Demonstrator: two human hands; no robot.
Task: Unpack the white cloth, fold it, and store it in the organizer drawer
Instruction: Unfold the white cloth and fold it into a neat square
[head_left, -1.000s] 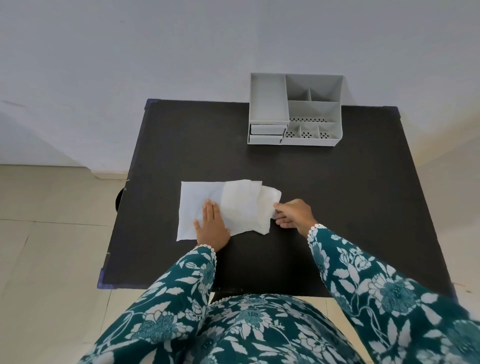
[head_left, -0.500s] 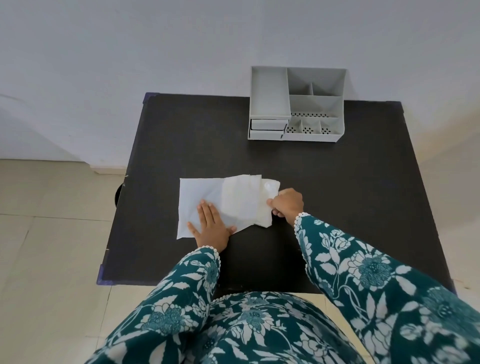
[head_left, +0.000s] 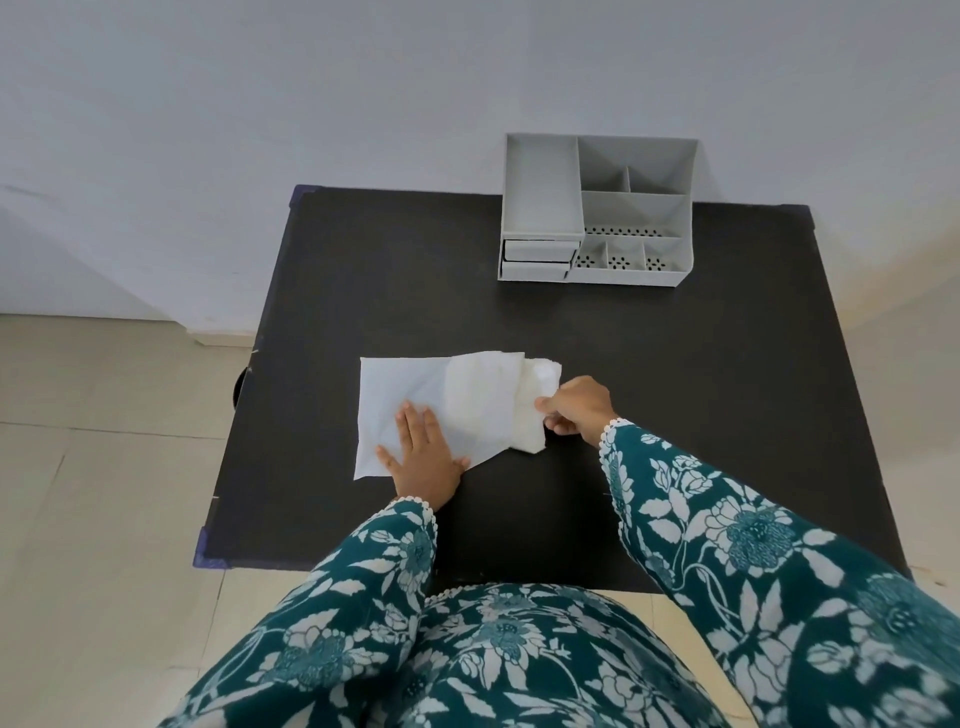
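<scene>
Head view: a person in teal floral sleeves works at a black counter (head_left: 675, 389) set against a pale wall. The left hand (head_left: 423, 457) lies flat and open, fingers spread, pressing down on the near part of a white packet (head_left: 400, 389) that rests on the counter's middle. The right hand (head_left: 574, 405) is closed in a pinch on the white cloth (head_left: 535, 410), which pokes out of the packet's right end in a crumpled fold; the thumb and fingertips meet at the cloth's right edge. Through the thin packet a paler, thicker patch shows where the rest of the cloth sits inside. The packet lies flat, its left end smooth and bare, its near right corner slanting toward the person.

At the far edge of the counter, well apart from both hands, stands the grey organizer (head_left: 597, 208), its back to the wall. Its left section carries a tall open tray above two shallow drawers (head_left: 537, 260), both pushed shut. To their right, open compartments step down in tiers, the lower ones with perforated floors.

Beige floor tiles (head_left: 104, 467) run along the counter's left side.
</scene>
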